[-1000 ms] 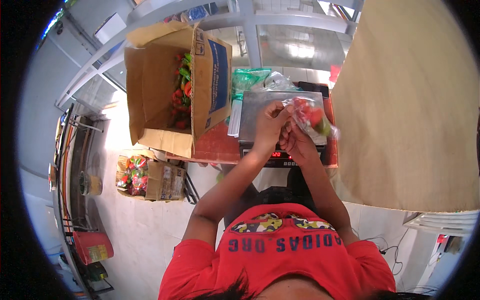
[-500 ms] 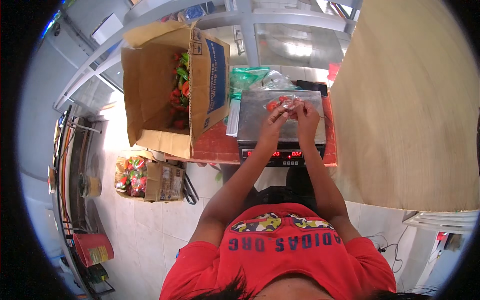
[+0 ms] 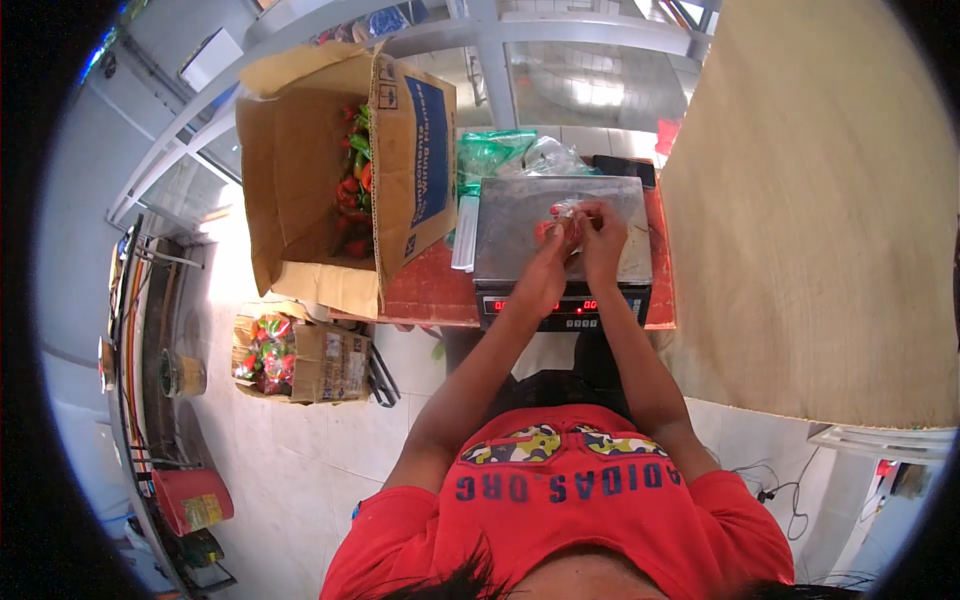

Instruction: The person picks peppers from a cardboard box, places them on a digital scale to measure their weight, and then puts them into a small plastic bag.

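Observation:
A small clear plastic bag of red peppers (image 3: 562,209) is held just above the metal plate of a weighing scale (image 3: 502,240). My left hand (image 3: 545,268) closes around the bag from the left, covering much of it. At the bag's near side, my right hand (image 3: 603,238) has its fingers pinched together on the plastic. Between the two hands the exact grip is partly hidden. Red digits glow on the scale's front panel below my wrists.
Left of the scale, a large open cardboard box (image 3: 415,170) holds red and green peppers (image 3: 355,190). Plastic bags (image 3: 495,155) and a dark phone-like slab (image 3: 625,170) lie behind the scale. A smaller carton (image 3: 335,365) of bagged peppers stands on the floor. A wooden panel (image 3: 810,220) rises at right.
Both hands have turned and drawn closer together around the bag. My left hand now covers more of the peppers, and the bag sits slightly nearer the plate's middle.

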Motion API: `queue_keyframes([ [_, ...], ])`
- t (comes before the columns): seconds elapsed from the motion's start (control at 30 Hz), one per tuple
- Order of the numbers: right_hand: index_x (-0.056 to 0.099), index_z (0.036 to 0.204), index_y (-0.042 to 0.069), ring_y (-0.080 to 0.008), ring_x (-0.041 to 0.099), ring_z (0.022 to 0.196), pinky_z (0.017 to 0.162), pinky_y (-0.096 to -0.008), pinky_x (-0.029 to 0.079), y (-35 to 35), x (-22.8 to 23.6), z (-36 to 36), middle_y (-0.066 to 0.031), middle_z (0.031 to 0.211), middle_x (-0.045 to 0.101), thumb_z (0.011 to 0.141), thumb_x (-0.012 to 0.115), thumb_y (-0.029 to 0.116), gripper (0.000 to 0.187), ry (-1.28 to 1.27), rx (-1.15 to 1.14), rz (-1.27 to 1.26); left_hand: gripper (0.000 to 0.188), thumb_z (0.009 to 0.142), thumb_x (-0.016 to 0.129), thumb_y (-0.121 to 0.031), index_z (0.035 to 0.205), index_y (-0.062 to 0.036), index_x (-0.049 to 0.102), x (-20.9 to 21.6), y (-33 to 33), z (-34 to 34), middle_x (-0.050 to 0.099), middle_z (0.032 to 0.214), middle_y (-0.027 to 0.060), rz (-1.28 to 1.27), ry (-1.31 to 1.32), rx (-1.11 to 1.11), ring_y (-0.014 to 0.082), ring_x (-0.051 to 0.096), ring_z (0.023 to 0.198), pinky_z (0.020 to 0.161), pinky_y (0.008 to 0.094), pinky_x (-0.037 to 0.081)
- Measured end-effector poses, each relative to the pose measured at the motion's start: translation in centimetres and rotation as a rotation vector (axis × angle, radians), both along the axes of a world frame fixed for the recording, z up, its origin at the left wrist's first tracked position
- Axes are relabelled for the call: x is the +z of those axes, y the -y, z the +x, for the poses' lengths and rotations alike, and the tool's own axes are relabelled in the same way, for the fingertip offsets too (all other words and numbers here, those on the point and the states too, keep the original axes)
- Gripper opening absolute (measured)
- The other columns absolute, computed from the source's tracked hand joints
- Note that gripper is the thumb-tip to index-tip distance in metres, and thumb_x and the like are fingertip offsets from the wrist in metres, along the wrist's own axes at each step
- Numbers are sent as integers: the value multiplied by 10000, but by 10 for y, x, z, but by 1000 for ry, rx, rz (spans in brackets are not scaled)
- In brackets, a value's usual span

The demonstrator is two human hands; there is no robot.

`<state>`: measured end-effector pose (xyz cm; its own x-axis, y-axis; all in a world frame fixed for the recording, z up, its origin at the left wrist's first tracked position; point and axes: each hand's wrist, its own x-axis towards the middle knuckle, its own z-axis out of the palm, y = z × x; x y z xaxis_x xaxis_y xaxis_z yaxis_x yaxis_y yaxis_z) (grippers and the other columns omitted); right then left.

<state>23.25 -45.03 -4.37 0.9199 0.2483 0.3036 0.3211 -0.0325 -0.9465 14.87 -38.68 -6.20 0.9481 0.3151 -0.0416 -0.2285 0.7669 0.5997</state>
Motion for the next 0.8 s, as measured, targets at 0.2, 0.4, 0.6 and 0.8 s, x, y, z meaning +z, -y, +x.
queue_keyframes([
  [0.2, 632, 854, -14, -120, 574, 691, 636, -257, 453, -4, -9, 3, -65, 765, 629, 821, 608, 3, 43, 98, 16, 0, 387, 989, 416, -359, 1271, -95, 443, 3, 6, 5, 492, 1250, 25, -21, -46, 9, 151, 435, 1191, 1021, 297, 322],
  [0.4, 628, 878, -15, -151, 585, 707, 640, -261, 453, 0, -4, 7, -86, 786, 613, 794, 618, -5, 86, 197, 61, -79, 432, 1000, 344, -417, 1288, -105, 421, 7, 1, 9, 491, 1232, 20, -24, -50, -74, 149, 439, 1172, 1022, 304, 315],
  [0.6, 603, 889, -7, -213, 581, 683, 627, -299, 459, 3, 3, 7, -116, 822, 558, 771, 609, -15, 119, 231, 175, -154, 466, 1009, 286, -423, 1325, -95, 383, 2, -7, 1, 449, 1290, 30, -53, -24, -149, 149, 392, 1228, 1066, 305, 268],
  [0.8, 559, 843, 26, -342, 580, 724, 632, -418, 452, -2, 3, 6, -149, 808, 545, 762, 593, 14, 89, 339, 145, -188, 490, 1015, 275, -395, 1399, -91, 303, 2, -3, -2, 391, 1374, 40, 113, 15, -94, 155, 335, 1290, 1100, 302, 214],
])
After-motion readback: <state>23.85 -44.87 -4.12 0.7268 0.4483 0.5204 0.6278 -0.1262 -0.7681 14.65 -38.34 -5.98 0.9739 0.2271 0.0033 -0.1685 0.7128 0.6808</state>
